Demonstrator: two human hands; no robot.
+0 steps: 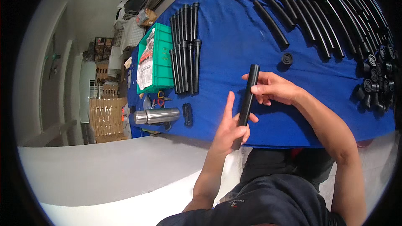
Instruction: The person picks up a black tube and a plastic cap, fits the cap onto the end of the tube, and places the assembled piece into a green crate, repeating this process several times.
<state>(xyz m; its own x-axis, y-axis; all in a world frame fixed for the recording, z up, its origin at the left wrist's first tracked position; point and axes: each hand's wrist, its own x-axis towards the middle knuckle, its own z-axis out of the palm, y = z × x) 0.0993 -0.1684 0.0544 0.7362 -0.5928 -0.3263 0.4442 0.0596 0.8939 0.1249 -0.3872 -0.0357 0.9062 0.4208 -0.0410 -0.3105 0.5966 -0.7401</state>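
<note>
A straight black tube (248, 100) is held tilted above the blue cloth, its upper end leaning to the right. My left hand (234, 129) grips its lower part between thumb and fingers, with the index finger stretched out past it. Near the tube's upper end, my right hand (274, 88) pinches it between thumb and fingers. A loose black round cap (287, 59) lies on the cloth just beyond my right hand. Farther right sits a cluster of similar black caps (374, 74), some showing ringed faces.
Many loose black tubes (310, 19) lie side by side at the far right. Capped tubes (184, 67) stand in two rows beside a green crate (161, 58) holding printed paper. A steel flask (157, 116), a small black object (187, 114) and scissors (161, 98) lie at the left.
</note>
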